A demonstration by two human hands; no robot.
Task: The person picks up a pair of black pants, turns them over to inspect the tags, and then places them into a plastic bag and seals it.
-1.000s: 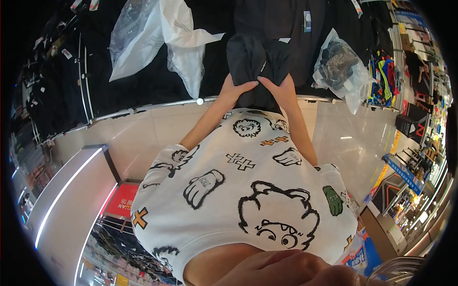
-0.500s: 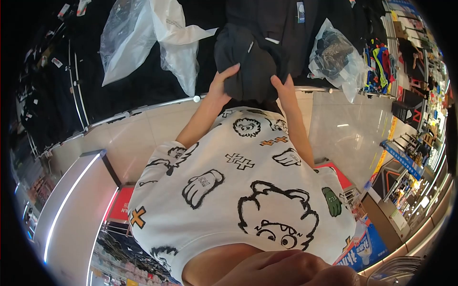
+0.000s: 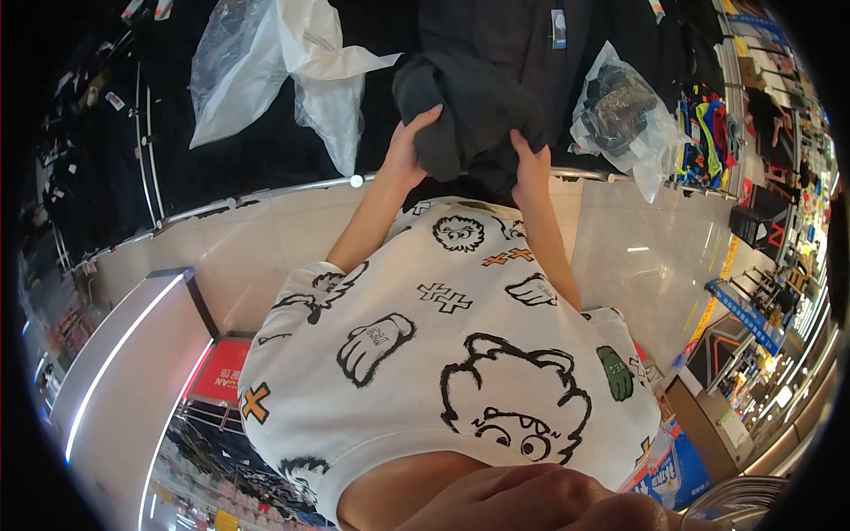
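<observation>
We grip the dark garment (image 3: 474, 111) with our left hand (image 3: 409, 150) and right hand (image 3: 529, 164). Since the earlier frame, both hands have shifted slightly higher in the upper centre, bunching it more.

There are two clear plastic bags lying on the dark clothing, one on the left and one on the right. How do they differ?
The left plastic bag looks empty, flattened and spread wide, partly milky white. The right plastic bag is smaller, bunched, and holds a dark folded garment. The right bag lies nearer the right hand; the left bag sits farther from the left hand. Both hands grip a dark garment. Both bags are crinkled, translucent plastic resting on black clothing.
</observation>
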